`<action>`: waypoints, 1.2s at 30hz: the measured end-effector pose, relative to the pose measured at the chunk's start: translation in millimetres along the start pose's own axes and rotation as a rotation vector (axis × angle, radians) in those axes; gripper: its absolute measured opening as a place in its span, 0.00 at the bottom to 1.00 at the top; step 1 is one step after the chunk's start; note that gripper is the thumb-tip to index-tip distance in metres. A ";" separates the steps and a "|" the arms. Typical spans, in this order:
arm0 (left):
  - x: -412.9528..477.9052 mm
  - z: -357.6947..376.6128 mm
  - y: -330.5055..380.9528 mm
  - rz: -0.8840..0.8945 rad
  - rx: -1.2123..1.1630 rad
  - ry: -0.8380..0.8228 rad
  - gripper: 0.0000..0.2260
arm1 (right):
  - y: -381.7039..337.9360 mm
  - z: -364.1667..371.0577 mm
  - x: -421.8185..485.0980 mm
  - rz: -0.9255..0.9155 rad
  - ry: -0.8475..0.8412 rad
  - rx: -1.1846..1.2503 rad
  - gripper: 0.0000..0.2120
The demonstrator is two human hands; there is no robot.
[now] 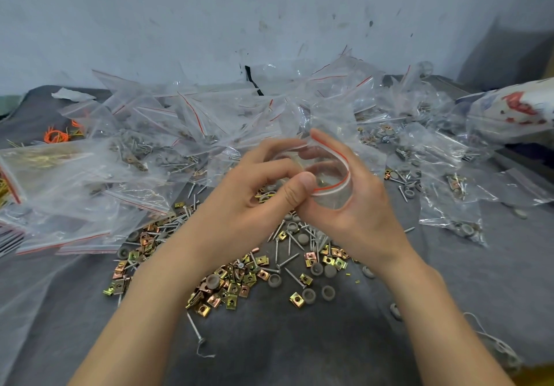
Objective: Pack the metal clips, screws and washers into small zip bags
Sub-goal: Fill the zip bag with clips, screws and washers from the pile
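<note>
Two bare forearms come in from the bottom edge and converge mid-frame. Under them is a grey cloth (302, 352), creased, with one long loose screw (194, 327) lying on it beside a bit of thread.

Next out is the loose stock:
- metal clips (229, 291), brass and copper coloured, square, scattered in a rough band under both wrists
- washers (308, 295), grey and round, mixed among the clips
- screws (288, 243), silver, lying at all angles just below the hands

Left hand (245, 196): fingers curled, thumb tip pressed on the red-striped mouth of a small zip bag (331, 175).

Right hand (364, 208): cupped round the same bag from the right, fingers and thumb curled on it and bowing the mouth into an open ring. The bag is held up off the cloth between both hands. Something small and brassy shows inside, too blurred to tell what.

To the left lies a flat stack of empty bags (75, 243) with red seal strips.

Behind the hands, a big heap of clear zip bags (209, 121) spans the cloth, many already holding hardware. More filled bags (449, 181) lie to the right. Orange rubber bands (56, 136) sit at far left, and a white patterned bundle (515, 109) at far right.

At the back is a scuffed pale wall (269, 10).
</note>
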State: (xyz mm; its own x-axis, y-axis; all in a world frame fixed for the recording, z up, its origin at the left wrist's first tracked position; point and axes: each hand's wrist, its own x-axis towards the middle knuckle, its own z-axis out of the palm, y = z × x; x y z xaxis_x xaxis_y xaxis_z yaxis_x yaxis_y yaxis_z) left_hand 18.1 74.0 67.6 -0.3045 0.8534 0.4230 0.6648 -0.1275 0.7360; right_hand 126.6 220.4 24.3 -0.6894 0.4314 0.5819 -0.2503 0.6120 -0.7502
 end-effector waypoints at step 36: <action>-2.2 27.1 -53.8 -0.276 0.382 -0.079 0.11 | 14.1 -11.5 7.2 0.006 0.373 0.012 0.39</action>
State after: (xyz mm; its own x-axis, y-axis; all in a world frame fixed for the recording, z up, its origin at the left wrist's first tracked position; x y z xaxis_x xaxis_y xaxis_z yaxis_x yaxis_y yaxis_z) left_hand 1.5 92.8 12.8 -0.4619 0.8671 0.1863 0.7741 0.2917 0.5619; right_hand 125.9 239.7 21.6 -0.3963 0.6482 0.6502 -0.2563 0.6019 -0.7563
